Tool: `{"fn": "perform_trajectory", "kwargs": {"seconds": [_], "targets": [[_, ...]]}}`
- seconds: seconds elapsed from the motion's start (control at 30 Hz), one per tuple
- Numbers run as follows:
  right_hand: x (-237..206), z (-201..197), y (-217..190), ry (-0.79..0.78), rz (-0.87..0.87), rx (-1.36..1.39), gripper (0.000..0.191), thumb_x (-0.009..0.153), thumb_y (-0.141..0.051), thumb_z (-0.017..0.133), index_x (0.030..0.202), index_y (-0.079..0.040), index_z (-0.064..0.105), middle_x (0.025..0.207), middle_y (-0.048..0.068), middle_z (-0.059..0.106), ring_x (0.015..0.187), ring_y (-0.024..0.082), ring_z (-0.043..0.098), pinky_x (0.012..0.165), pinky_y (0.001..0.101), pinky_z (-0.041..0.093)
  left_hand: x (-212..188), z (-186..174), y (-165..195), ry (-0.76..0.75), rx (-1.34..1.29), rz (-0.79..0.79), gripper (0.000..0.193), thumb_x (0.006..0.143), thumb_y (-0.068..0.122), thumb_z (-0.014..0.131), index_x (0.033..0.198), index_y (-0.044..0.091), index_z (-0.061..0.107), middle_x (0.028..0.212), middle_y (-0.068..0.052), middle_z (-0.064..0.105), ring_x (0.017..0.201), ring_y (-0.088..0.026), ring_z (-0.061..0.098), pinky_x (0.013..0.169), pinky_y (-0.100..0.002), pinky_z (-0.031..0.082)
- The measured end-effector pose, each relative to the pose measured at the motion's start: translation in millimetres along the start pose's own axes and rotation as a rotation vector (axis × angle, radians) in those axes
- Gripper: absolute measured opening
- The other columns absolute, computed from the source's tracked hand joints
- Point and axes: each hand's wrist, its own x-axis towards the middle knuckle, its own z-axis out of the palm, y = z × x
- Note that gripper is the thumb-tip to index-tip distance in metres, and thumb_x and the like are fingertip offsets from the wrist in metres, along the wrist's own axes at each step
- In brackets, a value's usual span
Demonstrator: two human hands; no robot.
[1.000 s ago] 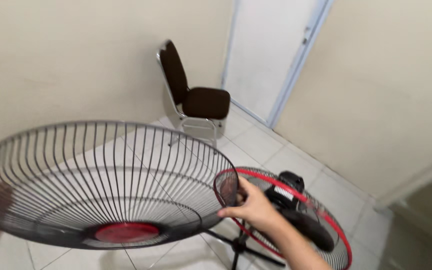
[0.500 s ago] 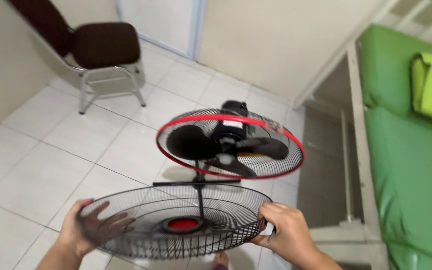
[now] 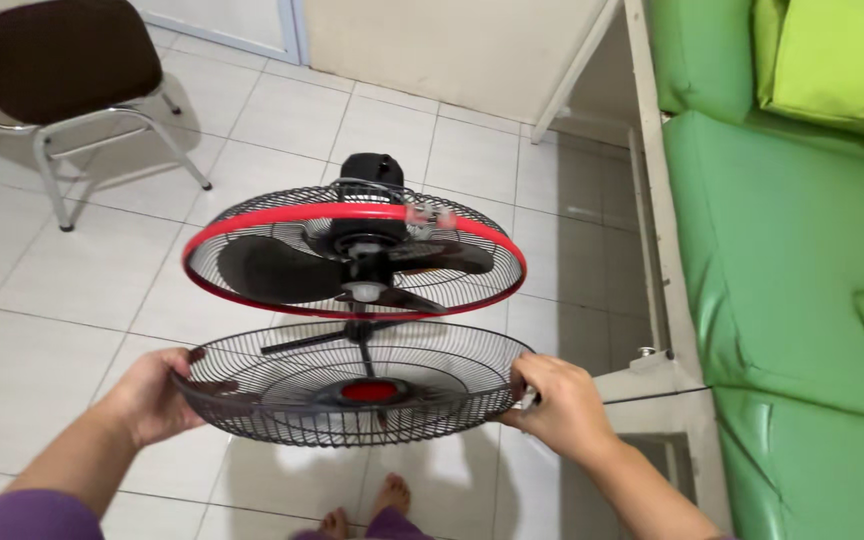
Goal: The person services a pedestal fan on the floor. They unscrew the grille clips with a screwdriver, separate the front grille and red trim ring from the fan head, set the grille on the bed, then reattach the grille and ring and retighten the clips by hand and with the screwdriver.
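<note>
Below the red-rimmed fan [image 3: 354, 262], left hand [image 3: 155, 395] and right hand [image 3: 555, 405] both grip closed around the black fan grille [image 3: 352, 395] rim.

Both hands [image 3: 157, 395] gripping fan grille [image 3: 352, 395], fan [image 3: 357, 262] beyond

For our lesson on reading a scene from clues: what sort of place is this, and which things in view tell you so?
Probably a room in a home or small clinic. The clues: a white tiled floor, a green padded couch or bed along one side, and a metal-framed chair. A stand fan is in the middle, and both hands hold its loose front grille.
</note>
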Motion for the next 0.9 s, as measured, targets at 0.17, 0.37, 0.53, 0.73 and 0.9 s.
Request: {"fn": "perform_trajectory", "kwargs": {"seconds": [0.17, 0.37, 0.53, 0.73, 0.9], "targets": [[17.7, 4.5, 4.7, -0.074, 0.058, 0.005, 0.045, 0.055, -0.025, 0.096, 0.074, -0.008, 0.058, 0.073, 0.003, 0.068, 0.071, 0.026, 0.068, 0.062, 0.0393, 0.055, 13.0, -4.0, 3.5, 0.033, -0.024, 0.007, 0.048, 0.077, 0.012, 0.032, 0.115, -0.010, 0.051, 0.116, -0.028, 0.064, 0.107, -0.041, 0.066, 0.099, -0.055, 0.054], [35.1, 6.7, 6.2, -0.039, -0.019, -0.013, 0.047, 0.051, -0.027, 0.097, 0.072, -0.008, 0.059, 0.070, 0.003, 0.070, 0.069, 0.027, 0.068, 0.060, 0.0414, 0.053, 26.4, -7.5, 12.9, 0.108, -0.023, -0.044, 0.047, 0.079, 0.016, 0.032, 0.116, -0.008, 0.048, 0.116, -0.029, 0.064, 0.105, -0.041, 0.066, 0.096, -0.056, 0.055], [46.7, 1.0, 1.2, -0.040, 0.054, 0.000, 0.045, 0.054, -0.028, 0.096, 0.075, -0.009, 0.061, 0.072, 0.004, 0.071, 0.069, 0.027, 0.070, 0.062, 0.0394, 0.055, 15.5, 9.9, 38.5, 0.094, 0.019, -0.015, 0.052, 0.087, 0.023, 0.031, 0.128, -0.004, 0.047, 0.128, -0.026, 0.062, 0.114, -0.038, 0.064, 0.100, -0.055, 0.054], [62.4, -1.0, -3.0, 0.017, 0.162, 0.033, 0.050, 0.055, -0.026, 0.097, 0.079, -0.005, 0.059, 0.075, 0.007, 0.067, 0.067, 0.027, 0.065, 0.063, 0.0370, 0.054, -6.5, 53.4, 61.2, 0.160, 0.012, 0.028, 0.079, 0.103, 0.059, 0.004, 0.150, 0.005, 0.038, 0.141, -0.021, 0.058, 0.132, -0.042, 0.057, 0.108, -0.057, 0.049], [67.4, -1.0, -0.9, 0.044, 0.332, 0.115, 0.051, 0.056, -0.019, 0.097, 0.088, -0.004, 0.061, 0.079, 0.006, 0.059, 0.065, 0.021, 0.056, 0.060, 0.0362, 0.052, -6.9, 69.8, 72.1, 0.145, 0.049, 0.042, 0.082, 0.103, 0.060, 0.001, 0.150, 0.005, 0.040, 0.139, -0.024, 0.060, 0.128, -0.044, 0.061, 0.105, -0.058, 0.052]]}}
